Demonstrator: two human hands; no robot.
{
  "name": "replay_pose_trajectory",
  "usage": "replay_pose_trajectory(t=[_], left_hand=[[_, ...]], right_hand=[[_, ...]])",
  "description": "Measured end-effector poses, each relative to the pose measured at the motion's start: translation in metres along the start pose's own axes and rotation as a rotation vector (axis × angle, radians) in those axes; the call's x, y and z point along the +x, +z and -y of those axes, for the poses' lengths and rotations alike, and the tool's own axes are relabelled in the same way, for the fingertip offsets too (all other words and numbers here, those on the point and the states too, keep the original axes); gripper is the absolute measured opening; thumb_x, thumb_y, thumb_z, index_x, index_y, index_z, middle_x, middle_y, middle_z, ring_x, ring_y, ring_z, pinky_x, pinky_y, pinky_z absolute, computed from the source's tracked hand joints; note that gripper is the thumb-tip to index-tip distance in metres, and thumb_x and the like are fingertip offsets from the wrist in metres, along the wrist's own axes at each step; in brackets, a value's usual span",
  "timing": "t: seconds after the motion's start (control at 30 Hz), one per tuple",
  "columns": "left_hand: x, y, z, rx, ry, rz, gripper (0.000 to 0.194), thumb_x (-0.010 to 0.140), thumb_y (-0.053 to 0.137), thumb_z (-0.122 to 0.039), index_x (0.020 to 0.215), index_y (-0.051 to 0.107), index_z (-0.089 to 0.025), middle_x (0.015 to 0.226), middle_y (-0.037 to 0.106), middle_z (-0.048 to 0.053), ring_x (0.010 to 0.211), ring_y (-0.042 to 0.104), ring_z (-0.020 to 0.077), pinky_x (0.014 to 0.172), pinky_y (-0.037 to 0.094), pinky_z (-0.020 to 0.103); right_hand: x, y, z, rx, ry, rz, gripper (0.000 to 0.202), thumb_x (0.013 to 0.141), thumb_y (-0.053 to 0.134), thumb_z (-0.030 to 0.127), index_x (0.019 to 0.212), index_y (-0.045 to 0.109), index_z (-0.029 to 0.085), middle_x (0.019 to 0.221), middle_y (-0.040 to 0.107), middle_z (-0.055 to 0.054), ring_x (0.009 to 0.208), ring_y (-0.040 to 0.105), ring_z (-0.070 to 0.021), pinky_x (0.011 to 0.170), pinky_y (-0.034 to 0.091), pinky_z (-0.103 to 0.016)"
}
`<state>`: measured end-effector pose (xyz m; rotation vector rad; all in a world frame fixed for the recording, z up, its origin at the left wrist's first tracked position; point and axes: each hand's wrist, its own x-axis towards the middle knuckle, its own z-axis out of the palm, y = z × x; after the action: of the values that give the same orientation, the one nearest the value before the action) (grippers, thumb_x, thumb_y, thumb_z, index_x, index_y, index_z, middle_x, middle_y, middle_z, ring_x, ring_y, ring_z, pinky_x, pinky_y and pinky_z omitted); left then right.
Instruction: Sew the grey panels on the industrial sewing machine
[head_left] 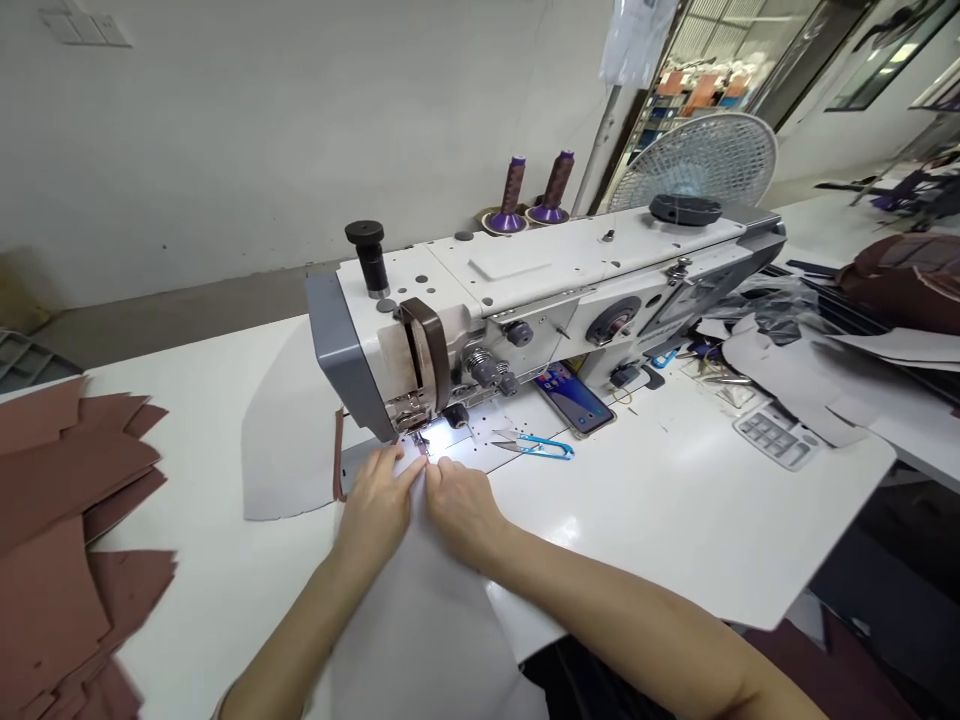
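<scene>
A white sewing machine (465,290) stands on the table, its lamp lighting the presser foot (420,440). A light grey sheet of material (420,620) runs from the foot toward me and over the table's front edge. My left hand (375,500) lies on this sheet left of the foot, thumb and fingers apart. With curled fingers, my right hand (461,505) pinches the sheet just in front of the foot. The two thumbs nearly meet. Blue-handled thread snips (536,446) lie to the right of the foot. The needle tip is too small to make out.
Stacked brown pieces (52,540) cover the table's left side. Another pale panel (285,450) with a brown strip lies behind the foot. A phone (574,398) rests under the machine arm. Two thread cones (514,190), a fan (697,160) and pale scraps (780,370) stand or lie beyond.
</scene>
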<state>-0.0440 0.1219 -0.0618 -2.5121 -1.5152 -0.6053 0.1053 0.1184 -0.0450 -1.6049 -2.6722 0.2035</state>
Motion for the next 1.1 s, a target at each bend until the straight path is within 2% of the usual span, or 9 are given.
replay_pose_trajectory(t=[0.17,0.4,0.73,0.9,1.1], left_hand=[[0.0003,0.0015,0.0027,0.012,0.026,-0.014,0.041,0.081,0.041,-0.003,0.110,0.064,-0.020,0.104,0.055,0.014,0.100,0.048,0.0270,0.080,0.048,0.040],[-0.0004,0.0015,0.0002,-0.019,0.014,-0.035,0.042,0.081,0.040,-0.001,0.109,0.064,-0.022,0.104,0.053,0.012,0.098,0.048,0.0249,0.084,0.047,0.040],[-0.0008,0.0041,0.0010,0.013,0.038,-0.074,0.038,0.081,0.044,-0.002,0.109,0.064,-0.018,0.104,0.055,0.014,0.099,0.047,0.0261,0.080,0.049,0.040],[-0.0009,0.0050,0.0009,0.029,0.088,-0.079,0.036,0.082,0.044,-0.003,0.111,0.062,-0.014,0.105,0.056,0.015,0.100,0.048,0.0262,0.084,0.048,0.040],[-0.0002,0.0050,0.0006,0.050,0.087,-0.083,0.037,0.082,0.044,-0.003,0.111,0.062,-0.015,0.106,0.057,0.015,0.100,0.049,0.0260,0.083,0.048,0.039]], right_hand=[[0.0041,0.0035,-0.0003,-0.004,0.029,0.015,0.023,0.089,0.032,0.005,0.096,0.051,0.015,0.084,0.058,-0.008,0.073,0.056,-0.0182,0.052,0.038,-0.025],[0.0073,0.0039,-0.0012,-0.016,0.023,0.008,0.022,0.089,0.032,0.006,0.091,0.052,0.015,0.082,0.059,-0.008,0.071,0.055,-0.0172,0.052,0.035,-0.025],[0.0085,0.0058,-0.0024,-0.029,0.012,-0.007,0.022,0.088,0.033,0.005,0.090,0.052,0.015,0.082,0.059,-0.007,0.070,0.055,-0.0173,0.049,0.031,-0.026],[0.0092,0.0083,-0.0034,-0.018,0.015,-0.015,0.022,0.088,0.033,0.006,0.090,0.052,0.016,0.081,0.058,-0.007,0.070,0.055,-0.0174,0.050,0.032,-0.026],[0.0085,0.0079,-0.0037,-0.016,0.015,-0.012,0.022,0.089,0.033,0.007,0.089,0.052,0.016,0.081,0.058,-0.007,0.069,0.055,-0.0169,0.049,0.030,-0.026]])
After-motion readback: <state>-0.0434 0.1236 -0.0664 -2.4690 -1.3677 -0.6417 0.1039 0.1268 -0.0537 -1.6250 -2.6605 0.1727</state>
